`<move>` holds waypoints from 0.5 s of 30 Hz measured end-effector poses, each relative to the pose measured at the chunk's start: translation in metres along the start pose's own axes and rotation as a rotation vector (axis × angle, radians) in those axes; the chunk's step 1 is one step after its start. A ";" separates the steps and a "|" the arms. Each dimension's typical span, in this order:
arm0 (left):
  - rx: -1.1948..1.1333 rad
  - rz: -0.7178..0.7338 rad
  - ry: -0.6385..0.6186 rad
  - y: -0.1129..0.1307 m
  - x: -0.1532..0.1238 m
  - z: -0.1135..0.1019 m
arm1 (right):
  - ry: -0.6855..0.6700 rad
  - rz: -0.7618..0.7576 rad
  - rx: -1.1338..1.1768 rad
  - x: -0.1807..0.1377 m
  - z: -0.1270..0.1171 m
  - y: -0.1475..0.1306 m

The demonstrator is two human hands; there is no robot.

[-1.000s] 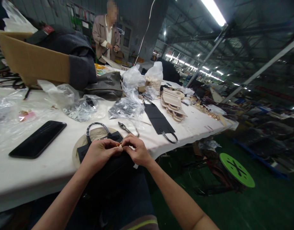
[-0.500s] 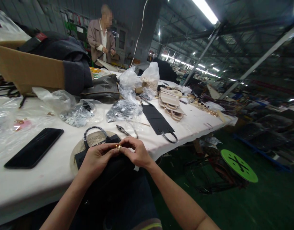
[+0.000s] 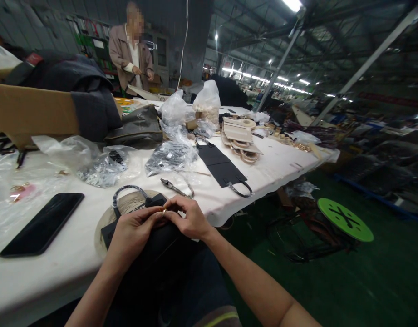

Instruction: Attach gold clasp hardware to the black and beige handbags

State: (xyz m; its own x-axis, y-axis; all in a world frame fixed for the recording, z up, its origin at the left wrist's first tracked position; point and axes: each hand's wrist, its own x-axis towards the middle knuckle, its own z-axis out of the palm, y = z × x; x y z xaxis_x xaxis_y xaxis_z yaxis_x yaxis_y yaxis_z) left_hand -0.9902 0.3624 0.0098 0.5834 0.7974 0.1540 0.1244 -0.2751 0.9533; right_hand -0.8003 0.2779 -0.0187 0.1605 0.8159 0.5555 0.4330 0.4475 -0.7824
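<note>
Between the fingertips of both hands, just above the table's near edge, a tiny gold piece [image 3: 164,210] is pinched. The left hand [image 3: 135,229] has thumb and forefinger drawn together at it; the right hand [image 3: 188,218] meets them from the other side, its fingers bent and also pinched in. Which of the two bears the firmer grip, I cannot tell.

Directly beneath the hands is a black bag [image 3: 161,247], its lower part lost in shadow over the lap. Beyond the left hand a plastic-wrapped handle [image 3: 129,187] arches up in front of a round beige pad [image 3: 130,202] on the white table [image 3: 72,240].

Just past the fingers lies a metal tool [image 3: 171,185]; a phone [image 3: 41,225] lies off to the left. Farther back are two plastic bags of parts, one near [image 3: 103,170] and one more central [image 3: 171,156], then a flat black panel [image 3: 221,164] and a stack of beige pieces [image 3: 238,131]. A carton [image 3: 31,111] holds dark cloth [image 3: 93,109]. Behind the table stands another person [image 3: 127,59]; a green stool [image 3: 345,219] is at right.
</note>
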 end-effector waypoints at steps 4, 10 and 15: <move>0.002 0.005 -0.004 0.003 0.001 0.001 | 0.018 0.014 0.056 -0.002 0.002 0.003; -0.085 -0.040 -0.026 0.008 -0.001 -0.001 | 0.086 0.053 0.095 -0.002 0.010 0.005; -0.196 -0.095 -0.027 0.005 0.001 -0.004 | 0.132 0.069 0.115 0.002 0.016 0.002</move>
State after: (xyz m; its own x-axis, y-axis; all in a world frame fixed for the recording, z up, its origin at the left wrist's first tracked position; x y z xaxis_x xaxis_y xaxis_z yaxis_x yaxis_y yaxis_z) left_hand -0.9917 0.3640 0.0160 0.5985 0.7992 0.0561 0.0233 -0.0874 0.9959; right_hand -0.8134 0.2862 -0.0237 0.3048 0.7943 0.5256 0.3137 0.4374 -0.8428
